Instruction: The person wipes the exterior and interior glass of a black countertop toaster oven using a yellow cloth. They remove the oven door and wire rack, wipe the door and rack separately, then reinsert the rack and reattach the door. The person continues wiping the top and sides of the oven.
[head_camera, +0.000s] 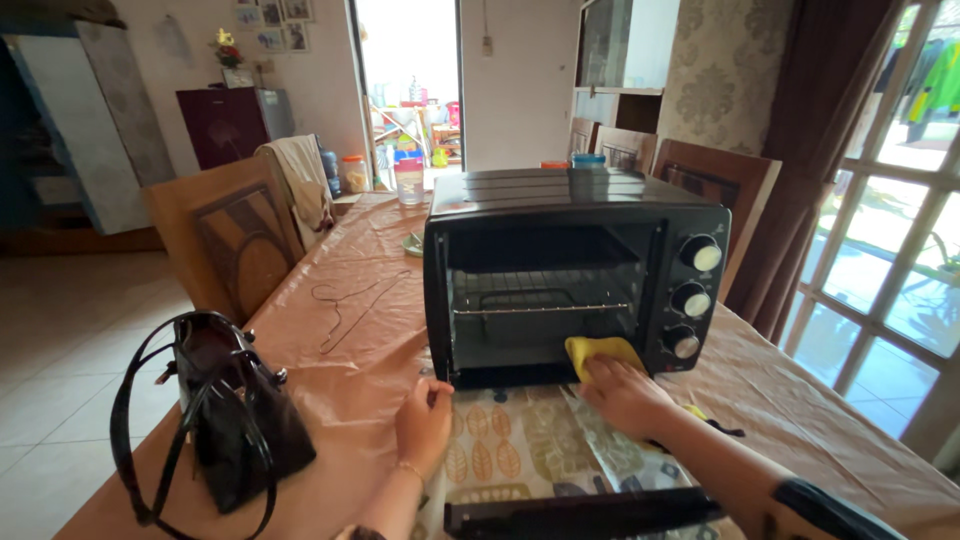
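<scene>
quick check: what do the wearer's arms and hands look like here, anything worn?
Both hands are bare, no gloves. The left hand has a thin gold-coloured bracelet at the wrist. The right hand leads into a bare forearm, with a dark sleeve edge or band higher up near the frame bottom. No rings discernible.

A: Where does the toaster oven stand?

B: On the table, at its middle, with the door dropped open in front of it.

A: What lies before the oven?

B: A cloth against the lower right edge of its opening, under the right hand; the left hand rests on the table before its lower left corner.

A: To its left?

B: A wire just beside it; a handbag farther left and nearer, at the table edge; a chair beyond that edge.

A: Behind it?

B: A jar left of its rear corner, and a second chair to the right.

A: On its front?

B: Three knobs stacked right of the opening; a rack inside.
</scene>
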